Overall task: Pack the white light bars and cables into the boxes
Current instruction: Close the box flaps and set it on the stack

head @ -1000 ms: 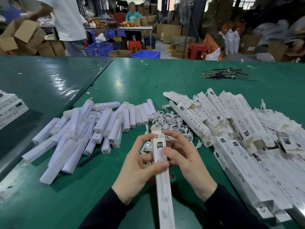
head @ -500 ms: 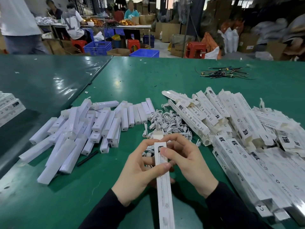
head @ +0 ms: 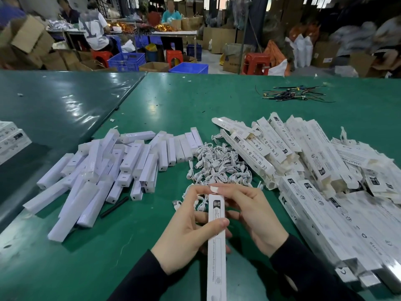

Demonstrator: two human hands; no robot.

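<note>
A long white box [head: 216, 253] with black print runs from the frame's bottom edge up between my hands. My left hand [head: 186, 231] grips its upper part, thumb across the front. My right hand [head: 249, 216] curls round the box's far end, fingers at the end flap. Several white light bars [head: 108, 170] lie heaped on the left of the green table [head: 173, 105]. A tangle of coiled white cables [head: 217, 166] lies just beyond my hands. A big heap of white boxes [head: 325, 181] covers the right side.
A black stick [head: 115, 206] lies beside the light bars. A bundle of dark wires [head: 290, 95] rests at the far right of the table. More white boxes [head: 10, 137] sit at the left edge. People, cardboard cartons and blue crates [head: 127, 60] fill the background.
The box has slid down toward me between my hands, and its open end flap has been folded in under my right fingers. The view has tilted slightly.
</note>
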